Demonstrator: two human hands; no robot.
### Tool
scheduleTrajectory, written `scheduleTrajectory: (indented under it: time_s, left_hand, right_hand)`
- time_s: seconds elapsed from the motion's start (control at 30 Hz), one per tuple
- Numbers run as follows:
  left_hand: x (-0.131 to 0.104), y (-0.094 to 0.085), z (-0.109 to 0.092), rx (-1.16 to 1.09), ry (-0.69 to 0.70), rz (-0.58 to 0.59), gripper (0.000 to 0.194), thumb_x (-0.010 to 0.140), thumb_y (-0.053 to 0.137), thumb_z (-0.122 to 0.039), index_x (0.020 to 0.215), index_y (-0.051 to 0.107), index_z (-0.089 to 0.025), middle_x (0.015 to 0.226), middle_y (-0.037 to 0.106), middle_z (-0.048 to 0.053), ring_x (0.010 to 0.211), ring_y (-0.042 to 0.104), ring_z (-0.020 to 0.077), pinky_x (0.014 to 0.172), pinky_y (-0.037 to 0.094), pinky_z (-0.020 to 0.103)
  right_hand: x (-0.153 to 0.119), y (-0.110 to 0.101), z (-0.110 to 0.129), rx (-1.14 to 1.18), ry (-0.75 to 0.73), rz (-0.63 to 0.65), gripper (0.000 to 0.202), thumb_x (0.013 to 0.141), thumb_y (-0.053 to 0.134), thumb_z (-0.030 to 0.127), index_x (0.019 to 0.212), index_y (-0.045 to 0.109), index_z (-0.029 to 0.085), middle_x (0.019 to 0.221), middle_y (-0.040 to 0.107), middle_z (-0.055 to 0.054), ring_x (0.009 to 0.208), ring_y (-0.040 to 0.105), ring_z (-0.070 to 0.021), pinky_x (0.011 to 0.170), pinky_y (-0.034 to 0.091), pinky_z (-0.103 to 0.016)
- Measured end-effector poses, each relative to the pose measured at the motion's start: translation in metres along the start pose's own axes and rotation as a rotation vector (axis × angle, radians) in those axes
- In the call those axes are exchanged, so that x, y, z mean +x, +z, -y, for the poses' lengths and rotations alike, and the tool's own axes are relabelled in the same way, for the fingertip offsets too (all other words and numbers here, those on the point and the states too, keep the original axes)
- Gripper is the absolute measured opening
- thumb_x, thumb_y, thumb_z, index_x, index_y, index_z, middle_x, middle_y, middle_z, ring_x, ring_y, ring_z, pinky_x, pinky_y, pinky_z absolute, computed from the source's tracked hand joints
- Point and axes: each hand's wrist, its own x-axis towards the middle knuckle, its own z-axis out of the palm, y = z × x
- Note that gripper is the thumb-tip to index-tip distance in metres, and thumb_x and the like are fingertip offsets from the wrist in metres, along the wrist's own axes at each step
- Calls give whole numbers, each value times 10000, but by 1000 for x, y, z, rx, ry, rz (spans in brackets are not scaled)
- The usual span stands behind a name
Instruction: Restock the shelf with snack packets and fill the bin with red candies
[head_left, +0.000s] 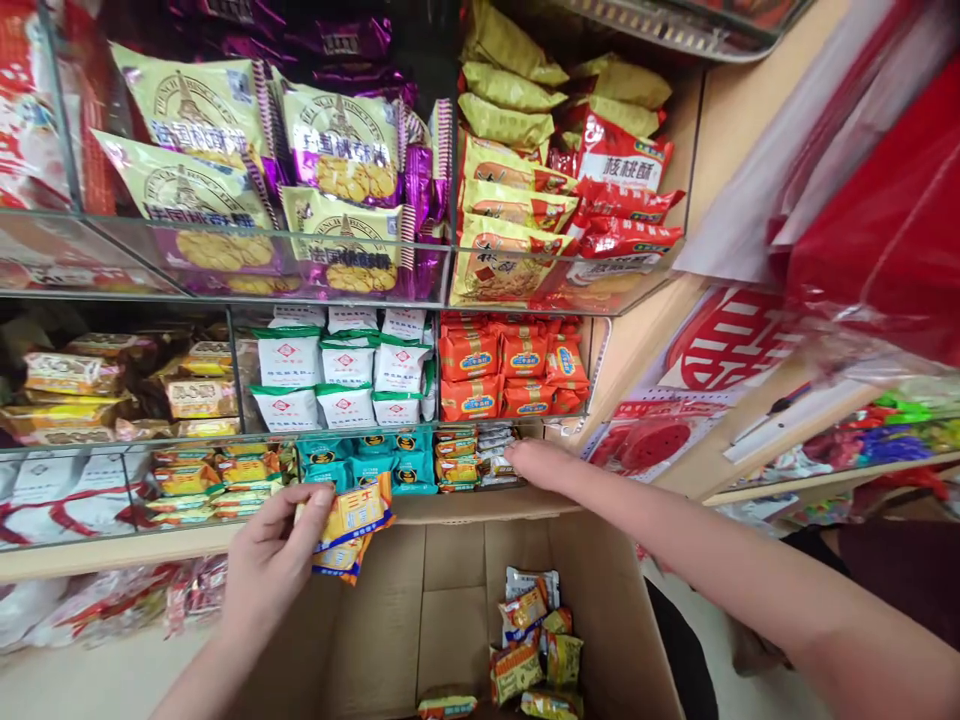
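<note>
My left hand (277, 545) pinches small yellow-and-orange snack packets (352, 520) with blue edges, between thumb and fingers, above the left part of an open cardboard box (450, 570). My right hand (531, 462) reaches to the lowest shelf row, at a stack of silver-white packets (493, 440). Its fingers are turned away and I cannot make out whether they grip one. Beside that stack are orange-and-green packets (456, 460) and teal packets (375, 462). At the bottom of the box lie several loose snack packets (517, 668), mostly yellow, with one silver-grey packet (534, 582).
Higher rows carry red packets (471, 355), white-and-green packets (289, 362), and large biscuit bags (341, 145) behind clear plastic fronts (300, 268). A wooden panel (637, 350) and hanging red goods (877, 220) stand at the right. Bagged goods (97, 605) lie under the shelf at left.
</note>
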Motion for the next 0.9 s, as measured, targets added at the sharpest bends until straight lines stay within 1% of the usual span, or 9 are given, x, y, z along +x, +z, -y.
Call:
scheduleTrajectory:
  time_s: [0.17,0.27,0.33,0.43,0.57,0.63,0.77,0.83,0.9]
  left_hand:
    - [-2,4,3,-78,-65,-41,279,611,606,-462,726,593,-209,592,562,-12,546,479,138,460,383,189]
    - [-3,3,2,-67,-51,-36,256,621,601,-448,723,595,-213,611,573,-16,554,487,137,472,389,186]
    - [-3,4,1,-38,-26,-62,231,637,589,-433,714,596,-215,610,567,-21,539,463,127,458,371,182]
    - [-5,8,-2,-14,-19,-116,212,638,583,-420,699,599,-218,587,548,-25,517,422,121,440,336,192]
    - [-5,11,-3,-24,-8,-148,190,617,596,-401,679,601,-221,603,555,-23,540,438,135,470,346,209]
    - [-4,10,-2,-12,17,-139,169,626,590,-383,678,600,-223,608,558,-22,552,451,138,484,352,208]
    - [-1,6,3,46,47,-61,144,626,596,-344,701,603,-222,620,579,-17,569,472,145,499,362,207]
    - [0,4,4,70,70,-55,139,624,598,-330,703,608,-216,627,590,-12,588,490,153,525,374,207]
    - [1,2,3,74,92,-60,128,637,586,-323,694,610,-210,639,597,-5,607,508,158,556,386,210]
  right_hand:
    - [24,12,-2,-4,6,29,204,757,417,89,907,553,108,912,591,-125,814,575,-206,674,410,-262]
    - [33,20,-3,7,22,46,226,755,437,129,961,529,116,931,585,-126,812,575,-217,659,419,-274]
    - [38,25,-4,16,27,53,246,752,448,145,987,518,122,950,580,-125,825,571,-218,668,419,-279]
    - [45,30,-6,25,29,58,237,749,456,150,971,536,126,979,571,-130,881,551,-229,708,411,-292]
    - [51,34,-8,50,30,88,204,729,488,161,911,574,124,952,586,-129,862,558,-229,693,411,-280]
    - [53,35,-9,67,37,103,213,721,505,171,916,578,127,959,587,-128,862,560,-224,695,408,-271]
    - [52,33,-10,113,50,113,242,691,557,212,918,583,131,968,588,-130,869,558,-228,696,404,-271]
    - [46,26,-11,148,50,100,245,679,575,251,893,592,132,945,597,-129,844,564,-230,674,408,-273]
    - [34,14,-8,178,48,73,230,694,560,287,863,598,135,906,605,-122,814,567,-222,658,412,-274]
